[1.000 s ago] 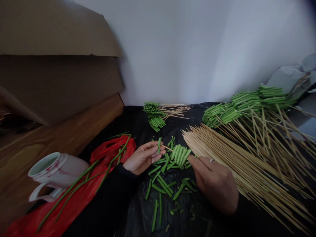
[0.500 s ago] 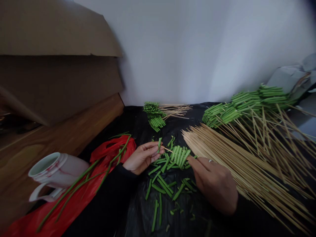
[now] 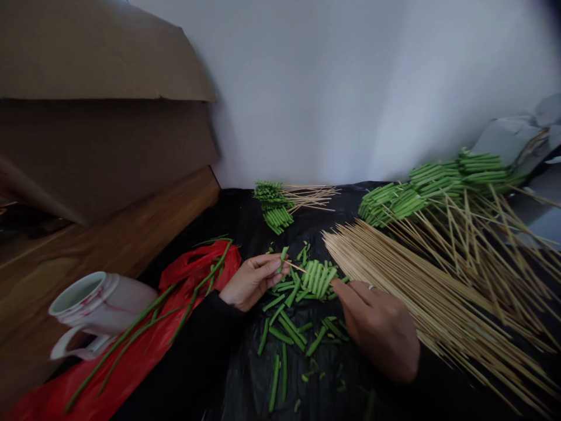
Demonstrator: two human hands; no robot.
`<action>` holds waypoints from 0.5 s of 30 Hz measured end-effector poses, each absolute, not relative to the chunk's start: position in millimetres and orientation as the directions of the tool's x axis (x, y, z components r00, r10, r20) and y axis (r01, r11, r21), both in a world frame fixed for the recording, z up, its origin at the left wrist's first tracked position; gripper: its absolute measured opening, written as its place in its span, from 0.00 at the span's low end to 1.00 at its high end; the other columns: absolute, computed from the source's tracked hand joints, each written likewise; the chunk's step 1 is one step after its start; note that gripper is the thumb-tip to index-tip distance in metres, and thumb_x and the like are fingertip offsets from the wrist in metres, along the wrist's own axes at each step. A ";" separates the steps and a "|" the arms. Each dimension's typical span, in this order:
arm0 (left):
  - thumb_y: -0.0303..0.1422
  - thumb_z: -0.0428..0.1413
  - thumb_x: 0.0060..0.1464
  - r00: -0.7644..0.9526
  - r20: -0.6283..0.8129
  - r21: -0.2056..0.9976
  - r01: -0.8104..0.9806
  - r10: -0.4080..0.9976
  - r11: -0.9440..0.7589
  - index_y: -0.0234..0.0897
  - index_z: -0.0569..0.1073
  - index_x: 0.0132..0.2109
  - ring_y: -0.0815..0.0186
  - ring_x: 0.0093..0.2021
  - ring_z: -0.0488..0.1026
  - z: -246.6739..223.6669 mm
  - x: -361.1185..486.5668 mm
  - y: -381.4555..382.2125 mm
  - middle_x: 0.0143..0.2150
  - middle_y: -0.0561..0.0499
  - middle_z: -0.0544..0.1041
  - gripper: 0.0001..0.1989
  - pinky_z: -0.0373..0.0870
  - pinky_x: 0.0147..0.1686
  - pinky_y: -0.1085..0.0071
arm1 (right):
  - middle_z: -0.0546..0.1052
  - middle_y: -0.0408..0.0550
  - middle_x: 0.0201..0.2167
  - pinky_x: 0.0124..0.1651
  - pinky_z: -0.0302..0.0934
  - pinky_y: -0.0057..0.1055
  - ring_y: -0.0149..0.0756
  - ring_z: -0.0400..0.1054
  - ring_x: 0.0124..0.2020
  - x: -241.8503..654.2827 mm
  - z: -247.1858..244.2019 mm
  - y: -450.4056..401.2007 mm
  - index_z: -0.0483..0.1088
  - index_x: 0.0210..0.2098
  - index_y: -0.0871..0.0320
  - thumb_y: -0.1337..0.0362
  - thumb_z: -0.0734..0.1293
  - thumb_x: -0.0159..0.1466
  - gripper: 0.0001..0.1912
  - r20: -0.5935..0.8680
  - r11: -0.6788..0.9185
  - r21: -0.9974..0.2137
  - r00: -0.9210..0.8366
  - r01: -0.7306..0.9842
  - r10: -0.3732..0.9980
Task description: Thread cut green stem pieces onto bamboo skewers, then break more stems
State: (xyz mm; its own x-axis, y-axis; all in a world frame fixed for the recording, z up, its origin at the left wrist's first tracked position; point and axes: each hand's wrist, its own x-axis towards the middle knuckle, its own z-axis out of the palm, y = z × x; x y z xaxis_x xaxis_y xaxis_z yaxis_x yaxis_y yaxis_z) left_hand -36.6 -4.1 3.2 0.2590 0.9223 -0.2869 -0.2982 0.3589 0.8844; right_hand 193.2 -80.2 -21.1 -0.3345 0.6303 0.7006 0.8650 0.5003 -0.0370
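Observation:
My left hand (image 3: 254,279) pinches a short piece of green bean (image 3: 283,258) between thumb and fingers. The bean piece meets the tip of a thin wooden skewer (image 3: 296,266). Several bean pieces (image 3: 318,278) sit side by side on that skewer, and my right hand (image 3: 380,327) is closed around its other end, with a ring on one finger. Below the hands, loose cut bean pieces (image 3: 291,328) lie scattered over a black plastic sheet (image 3: 248,374).
Bare skewers (image 3: 421,286) lie in a large bundle at right, with loaded bean skewers (image 3: 438,181) behind. A smaller loaded stack (image 3: 276,202) rests by the wall. On the left are a white mug (image 3: 118,307), a red plastic bag (image 3: 153,356) with long beans and a cardboard box (image 3: 109,140).
Almost nothing differs. The bean piece in my left hand tilts a little more to the right, and both hands have shifted only very slightly.

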 end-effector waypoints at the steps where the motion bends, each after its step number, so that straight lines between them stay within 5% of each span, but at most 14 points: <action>1: 0.28 0.67 0.43 0.252 -0.278 0.892 -0.290 0.927 0.346 0.29 0.80 0.37 0.71 0.31 0.76 3.1 -36.4 -4.3 0.32 0.46 0.80 0.11 0.71 0.33 0.79 | 0.69 0.44 0.24 0.27 0.49 0.32 0.30 0.61 0.23 193.1 -21.3 -80.4 0.72 0.44 0.62 0.75 0.56 0.61 0.17 0.700 0.498 -0.036 -0.334 0.866 0.631; 15: 0.32 0.68 0.42 0.245 -0.246 0.926 -0.226 0.938 0.302 0.31 0.80 0.36 0.70 0.33 0.76 -0.4 -33.1 -5.9 0.32 0.47 0.80 0.13 0.70 0.34 0.78 | 0.70 0.44 0.24 0.26 0.49 0.33 0.31 0.61 0.22 192.0 -24.3 -80.3 0.72 0.44 0.63 0.76 0.57 0.61 0.17 0.700 0.500 -0.054 -0.324 0.864 0.636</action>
